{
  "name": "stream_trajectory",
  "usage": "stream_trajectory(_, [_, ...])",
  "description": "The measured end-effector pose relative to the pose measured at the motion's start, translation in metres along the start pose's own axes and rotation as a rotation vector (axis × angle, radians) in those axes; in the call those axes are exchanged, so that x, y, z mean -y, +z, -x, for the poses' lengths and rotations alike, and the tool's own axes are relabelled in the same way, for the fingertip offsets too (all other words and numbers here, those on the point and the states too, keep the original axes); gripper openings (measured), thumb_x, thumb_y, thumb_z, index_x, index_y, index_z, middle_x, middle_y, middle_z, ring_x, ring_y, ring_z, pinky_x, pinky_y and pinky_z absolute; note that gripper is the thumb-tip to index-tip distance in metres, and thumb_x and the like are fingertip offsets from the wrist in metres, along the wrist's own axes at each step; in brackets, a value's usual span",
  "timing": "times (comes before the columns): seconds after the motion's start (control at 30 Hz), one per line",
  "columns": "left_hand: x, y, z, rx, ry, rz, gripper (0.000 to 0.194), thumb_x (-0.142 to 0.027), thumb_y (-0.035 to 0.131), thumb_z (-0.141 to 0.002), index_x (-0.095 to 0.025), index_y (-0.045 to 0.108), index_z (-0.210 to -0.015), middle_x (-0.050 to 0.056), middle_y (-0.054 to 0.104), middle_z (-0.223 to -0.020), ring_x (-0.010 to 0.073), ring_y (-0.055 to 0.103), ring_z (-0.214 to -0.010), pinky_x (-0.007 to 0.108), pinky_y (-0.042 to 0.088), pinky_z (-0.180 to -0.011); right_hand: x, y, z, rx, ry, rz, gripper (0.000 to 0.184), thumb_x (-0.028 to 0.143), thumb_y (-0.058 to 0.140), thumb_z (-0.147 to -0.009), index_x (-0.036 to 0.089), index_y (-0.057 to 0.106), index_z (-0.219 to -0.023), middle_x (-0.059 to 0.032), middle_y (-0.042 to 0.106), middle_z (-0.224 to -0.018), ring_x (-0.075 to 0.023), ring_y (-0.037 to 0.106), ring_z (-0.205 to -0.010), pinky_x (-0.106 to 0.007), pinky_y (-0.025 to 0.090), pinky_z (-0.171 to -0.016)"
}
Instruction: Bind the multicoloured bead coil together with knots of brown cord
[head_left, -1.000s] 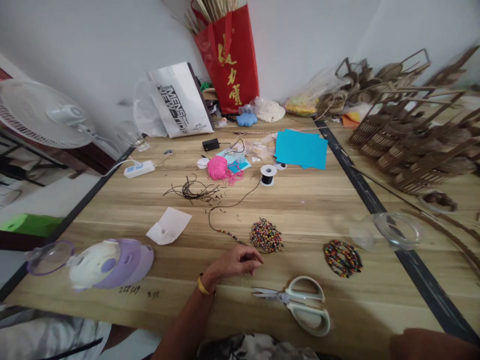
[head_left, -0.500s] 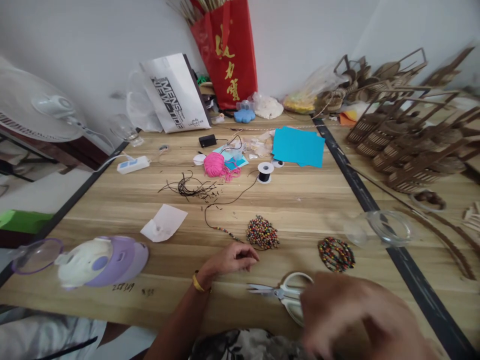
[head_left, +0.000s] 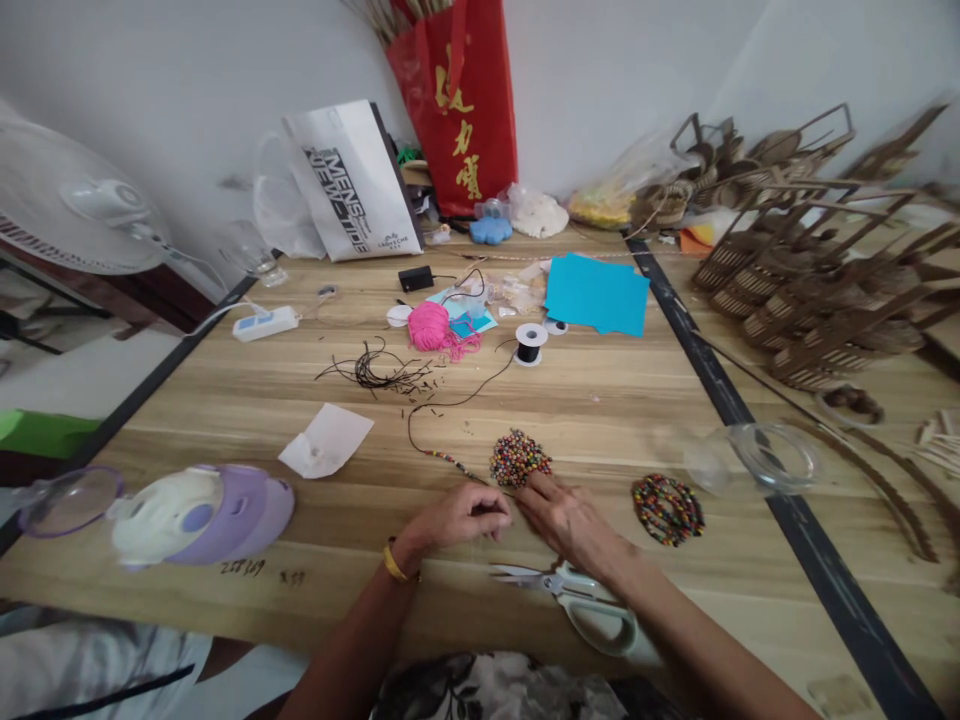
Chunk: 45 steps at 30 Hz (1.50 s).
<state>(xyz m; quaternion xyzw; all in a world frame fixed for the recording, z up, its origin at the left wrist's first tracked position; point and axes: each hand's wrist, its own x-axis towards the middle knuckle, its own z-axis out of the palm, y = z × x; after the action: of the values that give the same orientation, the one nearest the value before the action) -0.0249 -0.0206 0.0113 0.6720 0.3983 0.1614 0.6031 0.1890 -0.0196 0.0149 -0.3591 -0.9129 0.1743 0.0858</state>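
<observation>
My left hand (head_left: 459,517) rests on the wooden table (head_left: 600,400) with its fingers pinched on the end of a dark cord (head_left: 442,405) that carries a few beads near the hand. My right hand (head_left: 564,518) lies just right of it, fingertips reaching into a pile of coloured beads (head_left: 517,457); whether it holds a bead is hidden. A second heap of beads (head_left: 667,507) lies further right. Scissors (head_left: 585,602) with pale handles lie close to me, partly under my right forearm.
A clear glass dish (head_left: 772,455) sits right of the beads. At the left are a purple and white device (head_left: 199,515) and a crumpled paper (head_left: 326,440). Further back lie a black thread spool (head_left: 531,343), pink yarn (head_left: 431,327), blue paper (head_left: 596,293), bags and woven baskets (head_left: 817,270).
My right hand came up from below the frame and moved forward to the bead pile. My left hand stayed put, still pinching the cord.
</observation>
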Motion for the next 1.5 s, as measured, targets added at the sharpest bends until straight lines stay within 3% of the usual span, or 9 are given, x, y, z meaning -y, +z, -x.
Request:
stream_trajectory(0.3, [-0.013, 0.0, 0.003, -0.033, 0.006, -0.078, 0.023, -0.028, 0.055, -0.084, -0.011, 0.063, -0.071, 0.0, 0.062, -0.064, 0.0102, 0.05, -0.06, 0.02, 0.036, -0.058, -0.002, 0.015, -0.002, -0.058, -0.015, 0.123, 0.013, 0.006, 0.052, -0.091, 0.015, 0.057, -0.099, -0.0059, 0.057, -0.09, -0.0169, 0.056, -0.078, -0.024, 0.037, -0.058])
stream_trajectory(0.5, [-0.009, 0.005, 0.0, -0.304, 0.016, -0.061, 0.015, -0.023, 0.058, -0.081, -0.012, 0.062, -0.072, -0.001, 0.057, -0.062, 0.0096, 0.047, -0.058, 0.019, 0.036, -0.055, -0.006, 0.022, 0.0, -0.142, -0.041, 0.18, 0.011, 0.006, 0.05, -0.091, 0.016, 0.054, -0.093, -0.0055, 0.056, -0.087, -0.0165, 0.054, -0.075, -0.025, 0.036, -0.058])
stream_trajectory(0.6, [-0.004, 0.008, -0.003, -0.426, 0.061, -0.184, 0.005, -0.014, 0.059, -0.078, -0.013, 0.063, -0.075, 0.0, 0.059, -0.067, 0.0101, 0.05, -0.062, 0.02, 0.039, -0.059, -0.008, 0.025, 0.001, -0.184, -0.054, 0.175, 0.013, 0.006, 0.047, -0.092, 0.016, 0.054, -0.093, -0.0049, 0.055, -0.086, -0.0159, 0.054, -0.073, -0.025, 0.035, -0.057])
stream_trajectory(0.7, [-0.001, 0.01, -0.005, -0.48, 0.109, -0.361, 0.008, -0.008, 0.06, -0.077, -0.014, 0.065, -0.079, 0.001, 0.06, -0.072, 0.0114, 0.053, -0.066, 0.021, 0.041, -0.062, -0.01, 0.027, 0.002, -0.22, -0.068, 0.157, 0.013, 0.008, 0.046, -0.093, 0.016, 0.055, -0.095, -0.0047, 0.055, -0.085, -0.0151, 0.052, -0.071, -0.024, 0.034, -0.057])
stream_trajectory(1.0, [0.002, 0.016, -0.003, -0.404, 0.123, -0.802, 0.016, -0.015, 0.051, -0.091, -0.017, 0.065, -0.084, 0.004, 0.062, -0.086, 0.0171, 0.058, -0.084, 0.028, 0.046, -0.076, -0.01, 0.027, 0.0, -0.29, -0.127, 0.103, 0.019, 0.012, 0.038, -0.098, 0.016, 0.054, -0.089, -0.0045, 0.053, -0.081, -0.0156, 0.052, -0.071, -0.024, 0.038, -0.058])
stream_trajectory(1.5, [-0.002, 0.018, -0.004, -0.356, 0.083, -0.917, 0.016, -0.014, 0.047, -0.092, -0.017, 0.062, -0.086, 0.005, 0.061, -0.091, 0.0182, 0.058, -0.086, 0.03, 0.047, -0.077, -0.01, 0.025, 0.0, -0.248, -0.101, 0.085, 0.019, 0.014, 0.04, -0.098, 0.017, 0.054, -0.087, -0.004, 0.054, -0.08, -0.0144, 0.054, -0.069, -0.024, 0.037, -0.058])
